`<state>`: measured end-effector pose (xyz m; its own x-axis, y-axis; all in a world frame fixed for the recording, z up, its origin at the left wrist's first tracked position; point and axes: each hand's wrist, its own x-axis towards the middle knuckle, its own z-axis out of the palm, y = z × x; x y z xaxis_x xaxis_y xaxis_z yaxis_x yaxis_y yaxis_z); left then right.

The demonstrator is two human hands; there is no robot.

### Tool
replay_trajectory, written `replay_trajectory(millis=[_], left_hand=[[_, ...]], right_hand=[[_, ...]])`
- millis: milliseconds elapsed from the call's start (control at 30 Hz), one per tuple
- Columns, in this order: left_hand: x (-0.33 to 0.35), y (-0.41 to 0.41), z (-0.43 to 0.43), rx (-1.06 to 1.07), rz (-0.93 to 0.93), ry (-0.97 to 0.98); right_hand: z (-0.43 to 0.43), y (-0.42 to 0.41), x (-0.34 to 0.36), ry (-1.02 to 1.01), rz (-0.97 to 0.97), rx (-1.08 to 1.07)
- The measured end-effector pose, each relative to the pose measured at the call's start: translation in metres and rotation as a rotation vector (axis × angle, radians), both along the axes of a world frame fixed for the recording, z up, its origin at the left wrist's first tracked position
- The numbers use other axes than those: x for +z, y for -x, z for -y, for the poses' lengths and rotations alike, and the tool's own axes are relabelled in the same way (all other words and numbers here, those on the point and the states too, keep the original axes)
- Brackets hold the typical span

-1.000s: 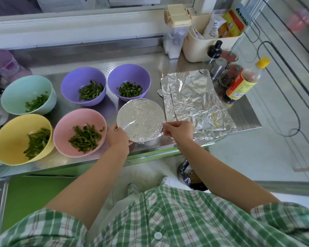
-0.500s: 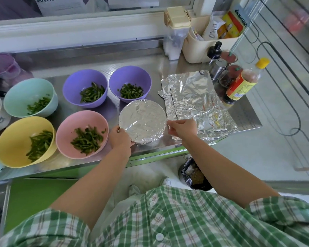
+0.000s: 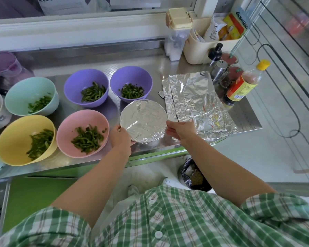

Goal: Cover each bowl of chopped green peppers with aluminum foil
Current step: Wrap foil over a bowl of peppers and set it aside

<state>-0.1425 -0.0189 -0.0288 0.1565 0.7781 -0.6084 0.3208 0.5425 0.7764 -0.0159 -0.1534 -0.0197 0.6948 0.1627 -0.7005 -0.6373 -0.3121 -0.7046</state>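
Left hand (image 3: 120, 138), right hand (image 3: 181, 130) each pinch rim of foil-covered bowl (image 3: 143, 120). Risk: bowl near worktop (image 3: 246, 118) edge; hard crimping could tear wrap, tip bowl off.

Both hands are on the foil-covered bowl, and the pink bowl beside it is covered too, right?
No. The head view shows the left hand and right hand on the foil-covered bowl, but the pink bowl beside it is uncovered, pepper strips showing.

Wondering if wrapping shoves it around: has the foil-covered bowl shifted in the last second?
No. The foil-covered bowl keeps its spot just in front of the right purple bowl, beside the foil sheets.
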Motion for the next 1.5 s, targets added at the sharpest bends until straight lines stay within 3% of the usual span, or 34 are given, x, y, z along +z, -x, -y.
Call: replay_trajectory(millis=[167,533,633,733,900,1100,1267,1500], left_hand=[[0.005,-0.001,0.003,0.013,0.020,0.004],[0.002,-0.003,0.003,0.027,0.006,0.024],[0.003,-0.003,0.003,0.026,0.013,0.032],[0.004,-0.003,0.002,0.009,0.008,0.023],[0.003,-0.004,0.000,-0.005,0.033,0.031],[-0.005,-0.003,-0.009,-0.024,0.014,0.024],[-0.005,-0.005,-0.009,-0.019,0.015,0.029],[-0.006,-0.003,-0.011,-0.036,0.001,0.004]], right_hand=[[0.011,0.019,-0.001,-0.044,-0.008,0.019],[0.001,0.030,-0.006,-0.136,-0.115,-0.179],[0.006,0.025,-0.004,-0.094,-0.119,-0.089],[0.012,0.006,-0.002,0.066,0.055,0.033],[-0.006,-0.019,0.006,0.132,0.258,0.149],[-0.004,-0.024,0.005,0.056,0.097,0.196],[-0.013,-0.034,0.004,0.131,0.233,0.241],[-0.015,-0.029,0.000,0.007,0.078,0.164]])
